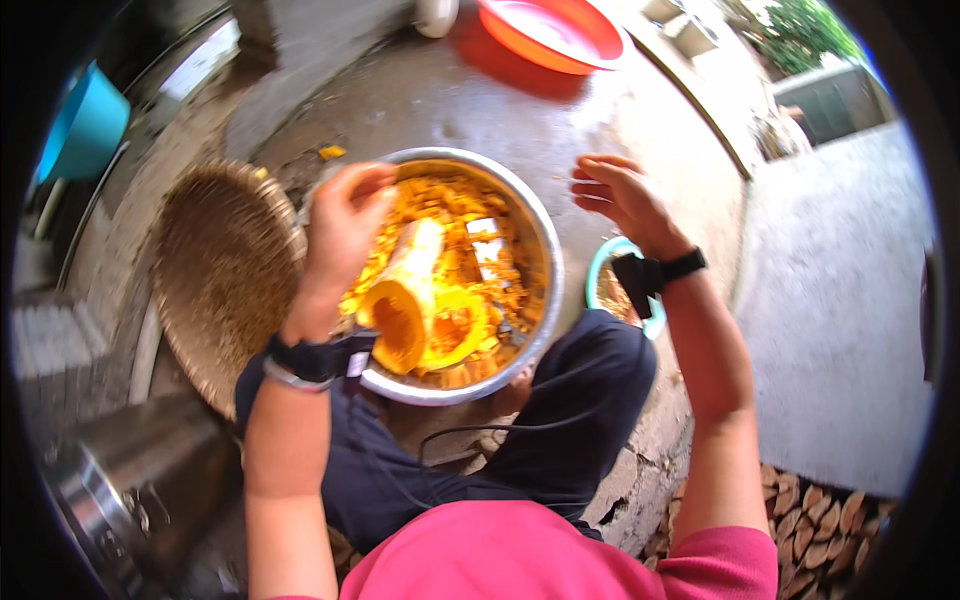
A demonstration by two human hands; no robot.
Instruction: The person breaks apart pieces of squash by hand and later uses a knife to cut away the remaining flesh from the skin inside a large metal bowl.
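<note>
A round metal basin [556, 274] stands between my knees, full of chopped orange pumpkin [450, 196]. On the pieces lie a long hollowed pumpkin section [416, 259] and a shorter cut pumpkin piece [469, 322] beside it. Right of them is a bright flat object [486, 247], like a blade, partly covered by bits. My left hand [349, 217] hovers over the basin's left rim, its fingers curved, thumb apart and nothing seen in it. Beyond the basin's right side, my right hand [619, 191] is raised in the air, empty, with fingers apart.
A woven basket [225, 277] leans at the left, near a metal pot [112, 480]. By my right knee sits a small green-rimmed bowl [592, 277]. An orange-red basin [551, 56] rests on the wet floor ahead. Split firewood [814, 525] is stacked below the grey slab [840, 322].
</note>
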